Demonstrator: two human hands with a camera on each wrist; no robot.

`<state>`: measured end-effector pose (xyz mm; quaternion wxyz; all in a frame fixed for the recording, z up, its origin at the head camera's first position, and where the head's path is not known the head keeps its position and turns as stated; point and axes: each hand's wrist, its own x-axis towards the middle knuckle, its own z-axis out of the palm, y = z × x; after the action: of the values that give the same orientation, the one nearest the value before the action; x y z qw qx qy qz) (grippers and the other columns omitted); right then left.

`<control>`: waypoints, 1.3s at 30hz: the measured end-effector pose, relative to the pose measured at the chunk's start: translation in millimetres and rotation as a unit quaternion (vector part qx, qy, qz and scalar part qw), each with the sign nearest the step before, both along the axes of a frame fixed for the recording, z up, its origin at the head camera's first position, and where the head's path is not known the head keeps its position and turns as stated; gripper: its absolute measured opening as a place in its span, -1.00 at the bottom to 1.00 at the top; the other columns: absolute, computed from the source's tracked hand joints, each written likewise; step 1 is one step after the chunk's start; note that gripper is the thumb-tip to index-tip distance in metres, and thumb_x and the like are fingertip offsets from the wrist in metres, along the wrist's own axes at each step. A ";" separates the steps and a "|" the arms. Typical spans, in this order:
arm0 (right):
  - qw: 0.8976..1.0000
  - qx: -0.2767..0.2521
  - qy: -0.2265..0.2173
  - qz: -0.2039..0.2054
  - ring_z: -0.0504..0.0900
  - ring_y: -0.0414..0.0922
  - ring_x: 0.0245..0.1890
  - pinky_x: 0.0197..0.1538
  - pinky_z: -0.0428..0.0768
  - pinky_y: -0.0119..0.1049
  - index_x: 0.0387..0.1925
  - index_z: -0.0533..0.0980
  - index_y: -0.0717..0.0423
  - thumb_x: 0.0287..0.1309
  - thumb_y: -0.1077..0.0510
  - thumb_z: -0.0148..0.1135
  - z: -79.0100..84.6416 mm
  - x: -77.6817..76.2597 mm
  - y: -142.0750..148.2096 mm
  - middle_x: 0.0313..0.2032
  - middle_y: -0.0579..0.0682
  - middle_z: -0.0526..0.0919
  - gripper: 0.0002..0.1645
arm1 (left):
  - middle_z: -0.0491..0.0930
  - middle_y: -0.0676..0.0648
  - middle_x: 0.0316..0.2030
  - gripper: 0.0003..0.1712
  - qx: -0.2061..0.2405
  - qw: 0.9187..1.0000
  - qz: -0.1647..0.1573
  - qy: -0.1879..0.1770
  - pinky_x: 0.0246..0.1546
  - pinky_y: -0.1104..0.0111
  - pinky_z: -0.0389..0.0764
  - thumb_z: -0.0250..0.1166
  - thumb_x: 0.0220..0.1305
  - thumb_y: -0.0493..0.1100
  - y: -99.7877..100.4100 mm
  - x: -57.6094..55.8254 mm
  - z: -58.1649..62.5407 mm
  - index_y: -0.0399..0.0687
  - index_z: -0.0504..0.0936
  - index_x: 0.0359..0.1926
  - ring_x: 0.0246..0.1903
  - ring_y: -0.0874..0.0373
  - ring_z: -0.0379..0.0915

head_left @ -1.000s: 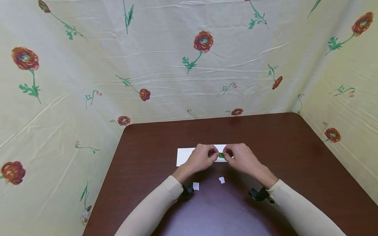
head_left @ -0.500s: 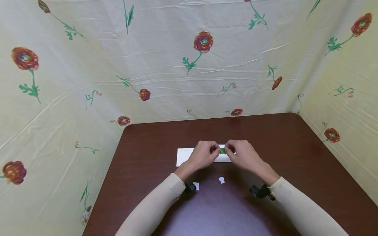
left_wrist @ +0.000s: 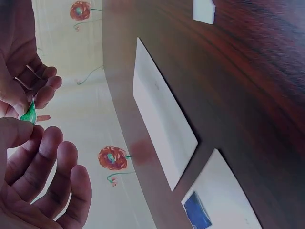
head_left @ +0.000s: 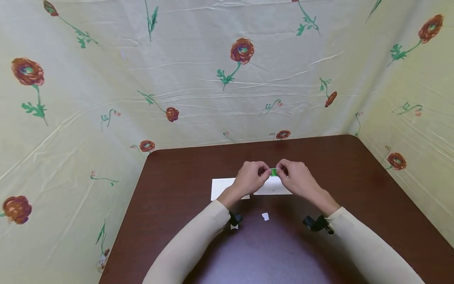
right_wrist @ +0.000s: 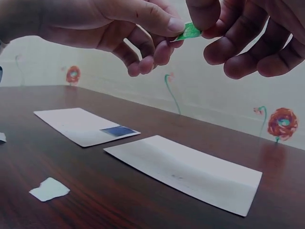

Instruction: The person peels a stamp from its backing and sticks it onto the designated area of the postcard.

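Between my two hands, above the table, is a small green stamp (head_left: 274,172), a thin flat piece. My left hand (head_left: 249,178) pinches one edge of it with thumb and forefinger. The right hand (head_left: 299,180) pinches the opposite side; the right wrist view shows the stamp (right_wrist: 189,31) slightly bent between both sets of fingertips. Below lies a plain white envelope (right_wrist: 190,171) with a small faint mark. Beside it, to the left, a second white envelope (right_wrist: 78,126) bears a blue stamp (right_wrist: 118,130) at its corner.
Two small white paper scraps lie nearer the person: one scrap (head_left: 265,216) in the middle, another scrap (head_left: 234,227) partly hidden by the left wrist camera. The dark brown table (head_left: 184,165) ends at a flowered cloth (head_left: 198,79) behind and at the sides.
Both hands have moved up, away from the person, and slightly right with the green stamp held between them. More of the right envelope and the gap between the envelopes now show.
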<state>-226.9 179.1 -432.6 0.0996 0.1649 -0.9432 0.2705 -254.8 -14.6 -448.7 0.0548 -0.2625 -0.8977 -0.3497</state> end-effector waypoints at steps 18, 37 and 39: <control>0.999 0.019 -0.003 -0.040 0.51 -0.13 -0.52 -0.39 0.47 -0.26 -0.29 0.62 0.10 0.31 0.07 0.20 -5.3 -21.4 20.2 -0.48 -0.06 0.65 -0.82 | 0.60 0.20 -0.50 -0.80 -0.010 0.999 0.033 -0.038 -0.60 0.45 0.46 0.27 0.39 0.02 29.9 -21.9 -6.5 0.07 0.74 -0.26 -0.55 0.29 0.45; 0.996 0.015 -0.059 -0.061 0.47 -0.11 -0.56 -0.48 0.44 -0.28 -0.29 0.60 0.13 0.34 0.07 0.19 -28.5 -32.3 32.9 -0.51 -0.02 0.60 -0.80 | 0.56 0.16 -0.56 -0.84 -0.008 0.995 0.058 -0.083 -0.59 0.41 0.44 0.29 0.35 -0.01 52.4 -33.2 -31.6 0.09 0.72 -0.34 -0.57 0.25 0.45; 0.995 0.017 -0.069 -0.064 0.47 -0.11 -0.57 -0.49 0.43 -0.28 -0.28 0.60 0.14 0.34 0.08 0.18 -31.9 -34.0 34.4 -0.52 -0.01 0.59 -0.79 | 0.56 0.17 -0.56 -0.84 -0.019 0.994 0.064 -0.083 -0.58 0.39 0.44 0.30 0.34 -0.02 54.9 -34.2 -33.7 0.10 0.71 -0.36 -0.57 0.24 0.44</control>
<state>-260.9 213.4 -464.5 0.0488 0.0866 -0.9610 0.2581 -288.9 40.3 -482.4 -0.0030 -0.1758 -0.9205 -0.3490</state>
